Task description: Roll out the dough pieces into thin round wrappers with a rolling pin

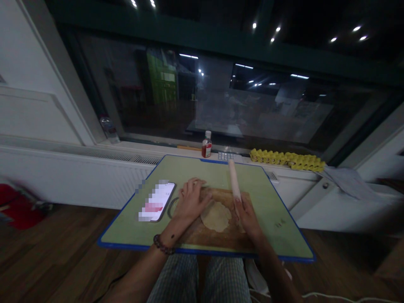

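Note:
A flat, roughly round sheet of dough (216,216) lies on a wooden board (205,241). My right hand (246,213) grips a pale rolling pin (234,179) near its lower end, at the dough's right side; the pin points away from me. To the left, my left hand (193,200) is spread over the board's left part, its thumb close to the dough's upper left edge. A grey ring-shaped rim (171,208) shows partly behind that hand; the rest is hidden.
The green table (271,227) has a blue edge. A lit phone (161,202) lies at its left. On the windowsill stand a sauce bottle (206,145), yellow egg cartons (285,159) and a clear plastic bottle (109,129). A radiator (72,176) runs below.

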Tool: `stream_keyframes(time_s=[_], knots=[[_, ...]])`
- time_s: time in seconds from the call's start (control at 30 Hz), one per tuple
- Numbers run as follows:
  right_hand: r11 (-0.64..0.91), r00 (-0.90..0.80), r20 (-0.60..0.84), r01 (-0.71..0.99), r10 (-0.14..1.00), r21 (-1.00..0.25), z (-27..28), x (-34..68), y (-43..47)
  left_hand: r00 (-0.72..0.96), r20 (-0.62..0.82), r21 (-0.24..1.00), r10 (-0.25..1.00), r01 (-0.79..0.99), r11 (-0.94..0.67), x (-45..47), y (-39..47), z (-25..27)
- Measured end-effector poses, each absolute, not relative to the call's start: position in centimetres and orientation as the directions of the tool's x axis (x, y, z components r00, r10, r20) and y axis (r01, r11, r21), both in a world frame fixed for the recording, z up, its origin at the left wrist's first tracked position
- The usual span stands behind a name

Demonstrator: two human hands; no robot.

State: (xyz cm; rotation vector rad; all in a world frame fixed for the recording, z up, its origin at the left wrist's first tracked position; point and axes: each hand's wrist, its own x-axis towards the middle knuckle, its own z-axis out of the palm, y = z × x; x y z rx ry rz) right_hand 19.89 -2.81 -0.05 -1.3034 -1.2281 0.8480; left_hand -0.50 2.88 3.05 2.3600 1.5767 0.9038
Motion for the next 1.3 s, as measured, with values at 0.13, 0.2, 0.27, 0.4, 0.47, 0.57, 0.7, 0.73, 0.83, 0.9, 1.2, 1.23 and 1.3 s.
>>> stream_keyframes(time_s=[0.13,0.2,0.27,0.4,0.47,0.57,0.7,0.73,0.83,0.9,1.2,1.23,1.3], knots=[[0.257,-0.103,0.238,0.496,0.966,-0.830,1.8,21.5,-3.5,0.082,0.659,0.441,0.748,0.763,-0.472,-0.8,2.3,5.1],[0.237,-0.149,0.186,0.683,0.971,-0.691,2.2,22.1,-3.8,0.134,0.688,0.414,0.714,0.735,-0.537,-1.0,1.9,5.3],[0.122,-0.065,0.120,0.815,0.991,-0.566,1.9,22.5,-4.0,0.316,0.644,0.370,0.697,0.669,-0.645,-1.1,1.3,4.8],[-0.044,0.109,0.156,0.927,0.982,-0.371,0.4,23.3,-4.3,0.756,0.396,0.331,0.521,0.411,-0.849,-1.0,0.2,3.6],[-0.067,0.133,0.203,0.950,0.970,-0.303,-0.2,23.7,-4.5,0.819,0.322,0.363,0.476,0.358,-0.860,-1.0,0.1,3.1],[-0.077,0.146,0.247,0.960,0.958,-0.270,-0.8,24.0,-4.7,0.841,0.272,0.422,0.467,0.332,-0.844,-1.0,0.7,2.3],[-0.091,0.175,0.273,0.952,0.946,-0.292,-1.0,24.1,-4.9,0.863,0.216,0.489,0.457,0.309,-0.816,-0.9,2.4,1.4],[-0.090,0.177,0.278,0.950,0.944,-0.298,-1.1,24.1,-4.9,0.860,0.205,0.500,0.467,0.318,-0.806,-0.9,2.8,1.2],[-0.077,0.165,0.277,0.951,0.947,-0.300,-1.3,24.0,-4.8,0.853,0.195,0.486,0.483,0.344,-0.804,-0.7,4.0,1.2],[-0.079,0.162,0.272,0.953,0.949,-0.292,-1.4,24.0,-4.8,0.856,0.187,0.437,0.482,0.367,-0.821,-0.5,4.7,1.4],[0.010,0.027,0.186,0.981,0.982,-0.191,0.2,24.3,-3.9,0.885,0.192,0.299,0.424,0.358,-0.884,-0.3,4.0,4.1],[0.045,-0.011,0.181,0.982,0.983,-0.184,0.6,24.1,-3.6,0.871,0.242,0.276,0.427,0.360,-0.891,-0.2,3.9,4.6],[0.151,-0.113,0.204,0.972,0.972,-0.179,1.4,23.2,-2.9,0.804,0.362,0.222,0.472,0.418,-0.881,-0.1,4.0,5.4]])
